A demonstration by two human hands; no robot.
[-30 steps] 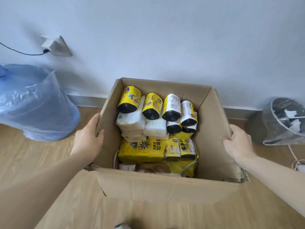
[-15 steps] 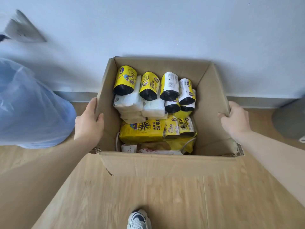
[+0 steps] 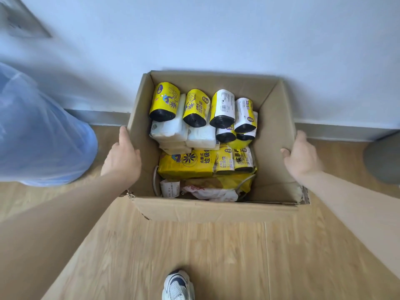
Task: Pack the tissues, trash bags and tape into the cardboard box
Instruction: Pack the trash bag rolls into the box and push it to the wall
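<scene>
The open cardboard box (image 3: 216, 210) stands on the wooden floor against the white wall. Inside it, several yellow-and-black trash bag rolls (image 3: 195, 108) lie in a row on top of white tissue packs (image 3: 171, 129). A flat yellow pack of trash bags (image 3: 188, 163) lies nearer me, with crumpled wrappers (image 3: 212, 191) below it. I can make out no tape. My left hand (image 3: 121, 156) presses the outside of the left wall. My right hand (image 3: 302, 156) grips the right wall, thumb on the inner side.
A large blue water jug (image 3: 39, 135) lies on the floor close to the left of the box. A grey bin (image 3: 383, 159) stands at the right edge. My white shoe (image 3: 178, 285) is on the floor in front of the box. A wall socket (image 3: 21, 20) is at top left.
The box has gone down and away from me, towards the wall, with both hands still on its sides. More floor and my shoe have come into view.
</scene>
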